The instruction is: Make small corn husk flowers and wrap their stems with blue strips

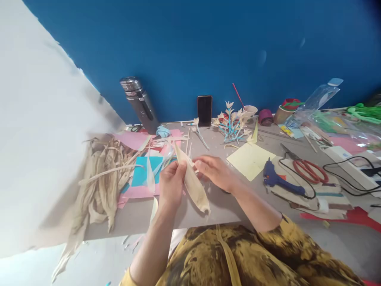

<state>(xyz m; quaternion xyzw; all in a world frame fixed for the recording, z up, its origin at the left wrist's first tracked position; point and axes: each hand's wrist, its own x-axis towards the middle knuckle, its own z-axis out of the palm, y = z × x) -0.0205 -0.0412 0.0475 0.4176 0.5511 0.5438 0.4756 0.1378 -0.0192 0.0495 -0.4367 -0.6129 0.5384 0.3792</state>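
A long, pale dried husk (195, 188) slants over the front middle of the table, its narrow tip up and its wider end toward me. My left hand (172, 180) pinches it near the upper part between thumb and fingers. Close by on the right, my right hand (212, 171) has its fingers bent together at the husk's upper edge; its fingertips are partly hidden and slightly blurred, so I cannot make out a hold. A heap of dried husks (102, 174) lies at the left, beside a blue paper sheet (139, 174) on pink paper.
A dark flask (143, 109), a phone (204, 111) and a bunch of husk flowers (232, 125) stand along the wall. Yellow paper (250, 161), a blue glue gun (281, 180), red-handled scissors (309, 171) and a power strip (354, 169) with cables lie rightward.
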